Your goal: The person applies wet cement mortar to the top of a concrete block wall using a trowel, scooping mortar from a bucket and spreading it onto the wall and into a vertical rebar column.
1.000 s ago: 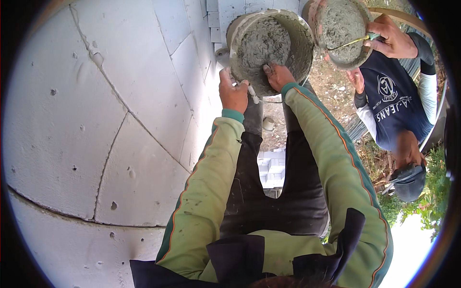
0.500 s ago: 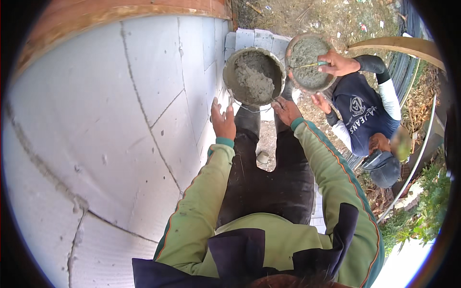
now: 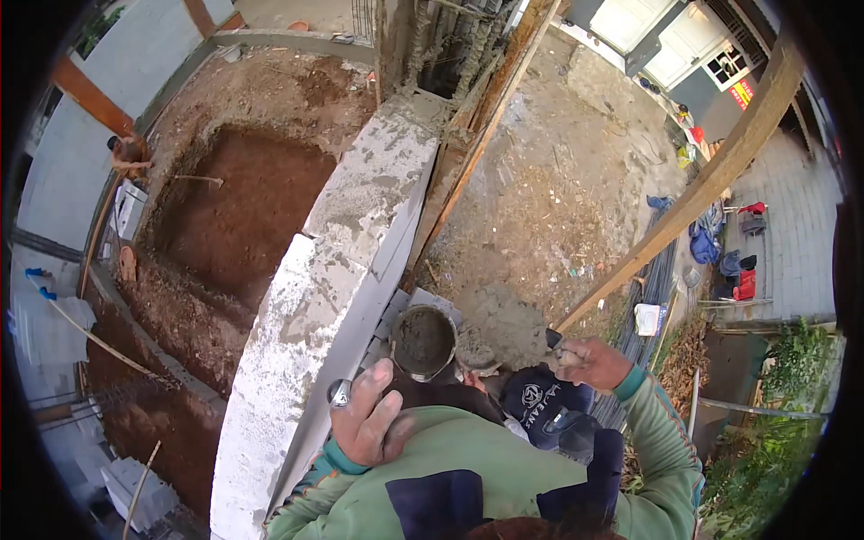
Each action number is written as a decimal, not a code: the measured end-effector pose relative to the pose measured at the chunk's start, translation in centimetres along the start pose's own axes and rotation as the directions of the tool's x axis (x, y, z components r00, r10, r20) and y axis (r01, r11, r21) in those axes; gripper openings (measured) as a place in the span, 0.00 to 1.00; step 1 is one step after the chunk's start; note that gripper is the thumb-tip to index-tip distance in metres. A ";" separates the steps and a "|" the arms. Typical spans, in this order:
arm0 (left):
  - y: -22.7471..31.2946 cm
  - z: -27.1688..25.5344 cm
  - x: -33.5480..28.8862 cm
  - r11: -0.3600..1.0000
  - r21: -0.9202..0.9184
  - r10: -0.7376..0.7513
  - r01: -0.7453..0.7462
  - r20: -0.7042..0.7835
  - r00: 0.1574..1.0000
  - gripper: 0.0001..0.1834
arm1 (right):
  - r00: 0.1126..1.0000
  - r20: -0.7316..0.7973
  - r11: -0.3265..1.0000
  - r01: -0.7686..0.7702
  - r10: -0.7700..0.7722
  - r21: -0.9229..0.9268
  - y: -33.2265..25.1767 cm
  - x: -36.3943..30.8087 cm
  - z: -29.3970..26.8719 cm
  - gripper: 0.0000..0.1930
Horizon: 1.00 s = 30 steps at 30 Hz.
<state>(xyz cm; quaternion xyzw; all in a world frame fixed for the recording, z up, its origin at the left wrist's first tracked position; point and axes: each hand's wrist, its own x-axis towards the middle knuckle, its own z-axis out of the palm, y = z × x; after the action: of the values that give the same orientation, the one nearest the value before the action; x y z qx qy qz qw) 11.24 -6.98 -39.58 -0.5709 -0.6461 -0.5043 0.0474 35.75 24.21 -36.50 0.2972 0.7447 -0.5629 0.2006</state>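
Head view shows grey mortar [image 3: 511, 322] heaped wide over a trowel [image 3: 553, 339], out ahead of the wearer's right hand [image 3: 589, 363]. The load looks damp, thick and lumpy, uneven on top and ragged along its edge, and it hides the blade beneath; only a dark piece shows between the mass and the fingers. The right hand is closed round the handle, most of which is out of sight inside the fist. The left hand [image 3: 367, 421] is raised near the block wall [image 3: 286, 355], its fingers bent and pointing up; a small, rounded, shiny piece [image 3: 339, 393] shows beside it, and whether the hand grips that cannot be told. Between the two hands, a little farther off, stands a round bucket [image 3: 425, 343] with a pale, crusted rim and darker grey mix inside. Just to its right, a second bucket [image 3: 479, 367] is largely hidden behind the load. The wall's white top is streaked and patched with grey, rough toward the far end. Below the trowel, a co-worker [image 3: 531, 396] in a dark shirt and cap is partly covered by the wearer's green top [image 3: 490, 450].
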 end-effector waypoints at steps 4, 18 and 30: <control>1.9 -5.7 -0.5 0.978 0.202 -0.009 0.053 -0.210 0.978 0.26 | 0.998 -0.049 0.990 -0.041 0.035 -0.132 -10.2 -3.8 -11.2 0.14; 1.7 -9.5 0.2 0.805 0.317 -0.411 0.501 -0.310 0.857 0.30 | 0.852 -0.520 0.247 -0.517 0.058 -0.820 -43.8 12.9 -15.8 0.10; 2.2 -8.6 1.1 0.683 0.444 -0.526 0.581 -0.253 0.812 0.28 | 0.887 -0.437 0.790 -0.159 -0.148 -0.592 -23.5 4.4 -15.2 0.14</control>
<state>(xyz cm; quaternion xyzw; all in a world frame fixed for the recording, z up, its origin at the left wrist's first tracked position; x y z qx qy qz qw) 8.21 -12.60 -33.35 -0.2889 -0.8926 -0.3383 0.0730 17.32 35.27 -17.98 0.3429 0.9111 -0.2031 0.1050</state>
